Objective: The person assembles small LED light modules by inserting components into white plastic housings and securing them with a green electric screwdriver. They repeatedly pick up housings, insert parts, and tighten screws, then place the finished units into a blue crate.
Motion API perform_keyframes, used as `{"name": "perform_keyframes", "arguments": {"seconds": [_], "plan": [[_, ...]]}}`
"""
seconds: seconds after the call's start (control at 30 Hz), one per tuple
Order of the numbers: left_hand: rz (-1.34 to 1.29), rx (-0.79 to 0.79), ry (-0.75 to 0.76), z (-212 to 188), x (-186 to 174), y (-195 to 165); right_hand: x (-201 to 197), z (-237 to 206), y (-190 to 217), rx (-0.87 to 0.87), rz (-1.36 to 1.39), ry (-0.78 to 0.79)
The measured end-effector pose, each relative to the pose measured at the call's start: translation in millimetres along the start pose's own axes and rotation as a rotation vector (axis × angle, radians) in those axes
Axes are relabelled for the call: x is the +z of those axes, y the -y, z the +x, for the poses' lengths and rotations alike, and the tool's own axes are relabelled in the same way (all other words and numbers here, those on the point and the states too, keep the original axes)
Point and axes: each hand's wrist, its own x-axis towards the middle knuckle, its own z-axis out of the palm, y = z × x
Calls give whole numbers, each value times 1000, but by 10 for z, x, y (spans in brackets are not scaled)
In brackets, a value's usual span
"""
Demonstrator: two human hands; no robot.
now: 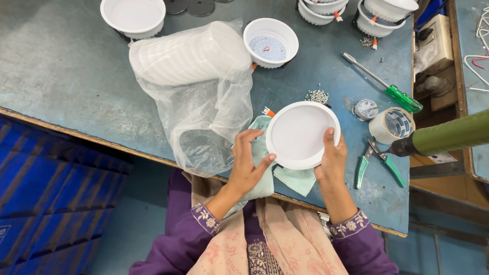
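Observation:
A round white downlight (pixel 301 133) with a frosted face rests at the near edge of the blue worktable (pixel 66 71). My right hand (pixel 332 158) grips its right rim, thumb on the face. My left hand (pixel 247 164) holds a pale green cloth (pixel 263 153) and its thumb touches the lamp's left rim. More of the cloth shows under the lamp.
A clear plastic bag (pixel 204 97) with a stack of white discs lies to the left. Open lamp housings (pixel 271 43) stand behind. To the right lie a small pile of screws (pixel 318 95), a green screwdriver (pixel 392 86), green pliers (pixel 378 160), a tape roll (pixel 392 124) and a hanging green tool (pixel 448 134).

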Motion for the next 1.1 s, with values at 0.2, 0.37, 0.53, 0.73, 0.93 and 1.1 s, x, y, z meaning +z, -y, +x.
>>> {"name": "perform_keyframes", "arguments": {"seconds": [0.2, 0.37, 0.53, 0.73, 0.93, 1.1], "plan": [[54, 131, 29, 468, -246, -193, 62, 1, 48, -215, -140, 44], [-45, -80, 207, 824, -173, -206, 127, 44, -5, -415, -325, 54], [-5, 27, 281, 898, -57, -22, 113, 145, -140, -363, -270, 30], [-136, 10, 212, 826, -2, 135, 81, 144, -166, -433, -347, 14], [173, 238, -31, 783, 112, 121, 171, 0, -108, -496, -543, 1], [108, 144, 26, 822, 72, 142, 213, -30, -51, -554, -615, 26]]}}
